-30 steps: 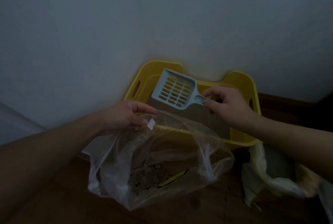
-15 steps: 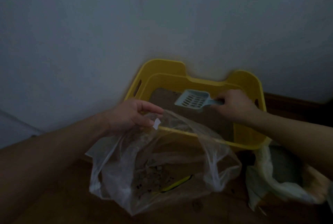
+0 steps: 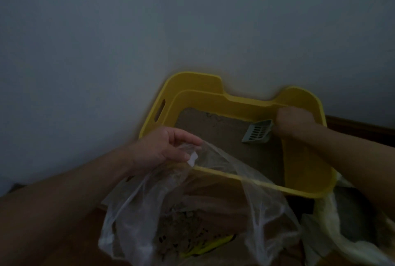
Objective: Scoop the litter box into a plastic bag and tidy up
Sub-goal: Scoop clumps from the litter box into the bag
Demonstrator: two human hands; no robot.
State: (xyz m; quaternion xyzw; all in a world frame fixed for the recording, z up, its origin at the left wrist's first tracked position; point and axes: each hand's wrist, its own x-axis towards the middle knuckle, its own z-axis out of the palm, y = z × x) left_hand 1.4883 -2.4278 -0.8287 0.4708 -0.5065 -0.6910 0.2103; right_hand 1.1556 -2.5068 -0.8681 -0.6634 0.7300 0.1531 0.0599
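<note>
Over the last second I watched the scoop (image 3: 257, 132) drop. It had been held up above the litter box (image 3: 198, 83) with its slotted face towards me, then it levelled out. Now it sat low at the right side of the box, its front edge down on the litter (image 3: 213, 129). I took that to mean another pass was starting rather than a load being carried over. I could see nothing in the scoop yet.

The right hand (image 3: 292, 122) was curled tight where the handle should be, so I judged it was clamped on the scoop, though the handle itself was hidden under the fist. The left hand (image 3: 164, 148) had hardly shifted. It pinched the rim of the plastic bag (image 3: 192, 212) between thumb and fingers and held the mouth open just over the near edge of the box. Some litter already lay in the bottom of the bag.

Room on the right was tight, with the scoop close to the box's right wall and the hand near the back rim. The litter to the left lay open, so a sweep that way looked easiest to me. The wall (image 3: 149, 30) stood directly behind the box. A second pale bag (image 3: 342, 223) crowded the near right corner.
</note>
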